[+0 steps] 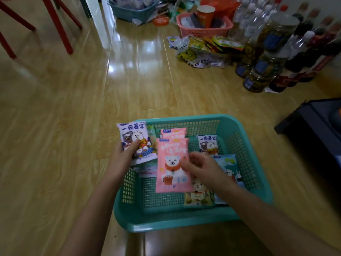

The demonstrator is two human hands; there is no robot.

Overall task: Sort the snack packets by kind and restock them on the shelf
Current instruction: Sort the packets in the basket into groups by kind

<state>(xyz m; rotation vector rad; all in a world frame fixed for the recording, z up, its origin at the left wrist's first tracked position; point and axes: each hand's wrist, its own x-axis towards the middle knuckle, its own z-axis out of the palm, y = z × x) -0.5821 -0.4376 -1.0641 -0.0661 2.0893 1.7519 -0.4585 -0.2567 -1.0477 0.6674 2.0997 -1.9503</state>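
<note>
Teal plastic mesh basket [245, 126] sits on the glossy wooden floor [55, 126] before me. My left hand [122, 157] grips a stack of packets at the basket's left rim, thumb pressed on the top lilac cartoon-bear snack packet [132, 137]. My right hand [201, 168] pinches a pink polar-bear snack packet [170, 163] over the basket's middle. Another lilac packet [207, 145], a blue packet [229, 165] and a yellow packet [198, 196] lie along the right side.
</note>
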